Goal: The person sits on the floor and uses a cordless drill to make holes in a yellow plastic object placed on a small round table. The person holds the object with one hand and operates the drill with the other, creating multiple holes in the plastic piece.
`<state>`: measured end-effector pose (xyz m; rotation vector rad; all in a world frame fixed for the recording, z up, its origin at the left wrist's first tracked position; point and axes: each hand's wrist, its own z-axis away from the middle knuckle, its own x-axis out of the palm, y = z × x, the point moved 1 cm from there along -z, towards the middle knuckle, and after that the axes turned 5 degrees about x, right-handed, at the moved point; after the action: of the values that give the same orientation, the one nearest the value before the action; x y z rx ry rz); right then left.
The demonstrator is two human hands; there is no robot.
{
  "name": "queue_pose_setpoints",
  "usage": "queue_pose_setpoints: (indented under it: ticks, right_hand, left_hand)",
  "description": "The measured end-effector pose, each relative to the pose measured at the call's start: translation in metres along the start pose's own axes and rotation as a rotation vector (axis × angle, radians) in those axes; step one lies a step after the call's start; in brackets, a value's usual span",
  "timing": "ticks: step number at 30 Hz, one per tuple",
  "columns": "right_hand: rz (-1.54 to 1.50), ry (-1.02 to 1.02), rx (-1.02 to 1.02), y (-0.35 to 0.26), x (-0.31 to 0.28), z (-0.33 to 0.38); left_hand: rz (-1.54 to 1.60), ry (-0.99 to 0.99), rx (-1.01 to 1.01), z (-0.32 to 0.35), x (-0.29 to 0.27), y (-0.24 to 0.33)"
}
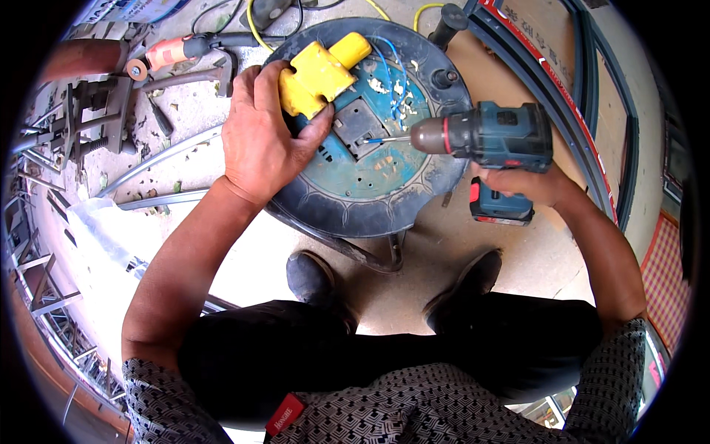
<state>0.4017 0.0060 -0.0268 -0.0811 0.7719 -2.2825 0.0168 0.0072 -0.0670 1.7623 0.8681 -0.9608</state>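
A round, dark blue-black plastic cable reel (355, 214) lies flat on the concrete floor (244, 274), just ahead of the person's two black shoes, with its teal centre plate facing up. The left hand (260, 137) is closed over the upper-left part of the reel's face, fingers wrapped around a chunky yellow plastic socket block (319, 72) that sits tilted near the reel's far rim. The right hand (526, 185) grips the handle of a blue-grey cordless drill (492, 137) with a red-and-black battery pack, held at the reel's right edge. The drill's long axis runs nearly level from right to left, and its slim blue-shanked bit (386, 138) reaches inward to a dark grey square plate (358, 122) at the centre of the reel, the tip touching or almost touching it. That plate lies just right of the left hand's thumb and left of the drill chuck, between the two hands, with the left hand the nearer one. Loose white and blue wires (390, 81) lie just beyond the plate.
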Motion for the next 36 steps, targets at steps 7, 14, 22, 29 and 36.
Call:
queue_pose_setpoints:
  ticks: [7,14,22,29,36]
  right_hand:
    - [0.146,0.054,-0.123,-0.002,0.004,0.002]
    - [0.138,0.069,-0.149,-0.004,0.000,0.008]
    - [0.044,0.041,-0.052,-0.009,0.005,0.010]
    - [-0.017,-0.038,-0.028,-0.011,0.015,0.006]
    - [0.048,-0.032,-0.040,-0.008,0.012,0.006]
  left_hand:
    - [-0.012,0.009,0.018,0.000,-0.001,-0.001]
    - [-0.019,0.013,0.025,-0.002,0.000,-0.002]
    - [-0.018,0.035,0.033,0.001,0.002,-0.005]
    - [-0.026,0.042,0.038,-0.002,0.002,-0.005]
    - [-0.032,0.027,0.036,-0.001,0.002,-0.005]
